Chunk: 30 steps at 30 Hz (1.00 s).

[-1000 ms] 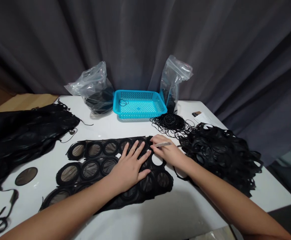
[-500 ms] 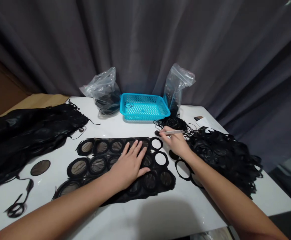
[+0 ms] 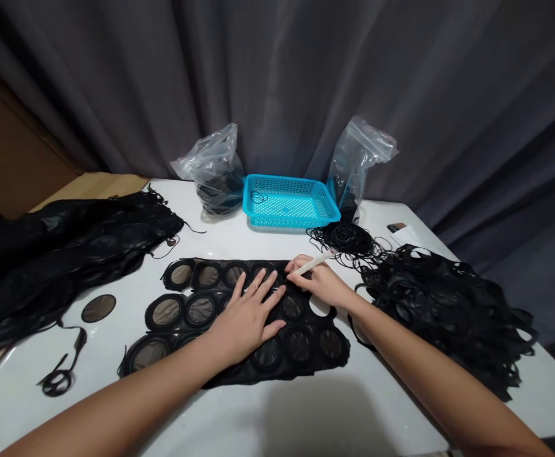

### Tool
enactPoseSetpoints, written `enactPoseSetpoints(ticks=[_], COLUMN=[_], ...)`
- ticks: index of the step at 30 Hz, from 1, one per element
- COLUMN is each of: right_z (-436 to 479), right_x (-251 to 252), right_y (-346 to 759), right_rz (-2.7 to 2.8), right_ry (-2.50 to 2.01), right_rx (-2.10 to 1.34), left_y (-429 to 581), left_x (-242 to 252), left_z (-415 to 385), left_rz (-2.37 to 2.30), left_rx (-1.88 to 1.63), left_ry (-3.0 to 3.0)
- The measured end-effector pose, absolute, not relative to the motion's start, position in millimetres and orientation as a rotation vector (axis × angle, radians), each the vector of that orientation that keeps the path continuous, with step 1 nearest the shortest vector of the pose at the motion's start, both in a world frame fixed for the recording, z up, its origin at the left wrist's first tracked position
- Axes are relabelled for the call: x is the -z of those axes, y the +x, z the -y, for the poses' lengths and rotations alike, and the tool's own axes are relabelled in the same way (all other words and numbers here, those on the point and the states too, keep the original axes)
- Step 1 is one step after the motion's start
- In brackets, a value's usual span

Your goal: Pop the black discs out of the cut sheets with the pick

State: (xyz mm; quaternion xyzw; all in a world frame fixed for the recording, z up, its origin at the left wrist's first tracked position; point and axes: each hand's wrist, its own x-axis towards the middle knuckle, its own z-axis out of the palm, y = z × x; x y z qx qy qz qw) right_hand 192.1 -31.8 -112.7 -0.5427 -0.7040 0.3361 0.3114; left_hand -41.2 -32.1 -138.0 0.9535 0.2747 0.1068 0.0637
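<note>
A smooth, glossy white table (image 3: pixel 223 236). Behind it, a matt grey cloth curtain (image 3: pixel 277 76). The perforated blue basket (image 3: pixel 291 223) is plastic with a slight shine; the left bag (image 3: pixel 218 168) and right bag (image 3: pixel 361 146) are clear, crinkled, shiny plastic. The black sheet (image 3: pixel 301 367) looks like thin cloth, its circles sheer. The black heap (image 3: pixel 68 244) has a soft sheen; the scraps (image 3: pixel 430 304) look ragged.

A grey curtain (image 3: pixel 277 82) hangs in folds behind the white table (image 3: pixel 220 238). Near it sits a blue basket (image 3: pixel 293 221), a few thin black loops (image 3: pixel 259 198) inside. A clear left bag (image 3: pixel 220 184) and a clear right bag (image 3: pixel 351 165), both with black contents, flank the basket. Black cords (image 3: pixel 347 238) lie tangled before the right bag. Farther right, white paper (image 3: pixel 415 237) lies beside a small dark object (image 3: pixel 395 226). Brown cardboard (image 3: pixel 1 139) stands at far left.
</note>
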Motion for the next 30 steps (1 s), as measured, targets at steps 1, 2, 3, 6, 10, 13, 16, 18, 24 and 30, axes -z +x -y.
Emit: enactPoseSetpoints(ticks=[1, 2, 3, 6, 10, 13, 16, 18, 24, 30], right_z=[31, 31, 30, 30, 35, 38, 38, 36, 31, 41], right_x=[113, 113, 114, 115, 115, 114, 113, 113, 113, 118], right_y=[192, 191, 191, 191, 186, 184, 184, 186, 191, 175], right_rz=[1.866, 1.874, 1.883, 1.914, 1.994, 2.054, 2.031, 2.0, 1.975, 2.078], right_ry=[-1.428, -1.423, -1.42, -1.427, -1.435, -1.399, -1.412, -1.437, -1.445, -1.443], right_rx=[-0.878, -0.87, -0.864, -0.835, -0.727, -0.682, -0.704, -0.732, -0.78, -0.62], left_y=[-41, -41, -42, -41, -41, -41, -41, -41, -40, -41], left_x=[139, 139, 139, 138, 138, 138, 137, 136, 137, 138], left_z=[32, 32, 32, 32, 32, 32, 32, 32, 32, 32], left_rz=[-0.828, -0.828, -0.828, -0.831, -0.836, -0.849, -0.864, -0.872, -0.868, -0.869], left_rx=[-0.328, -0.33, -0.327, -0.289, -0.298, -0.316, -0.278, -0.262, -0.26, -0.251], left_ry=[2.88, 2.88, 2.88, 2.881, 2.876, 2.864, 2.862, 2.865, 2.87, 2.891])
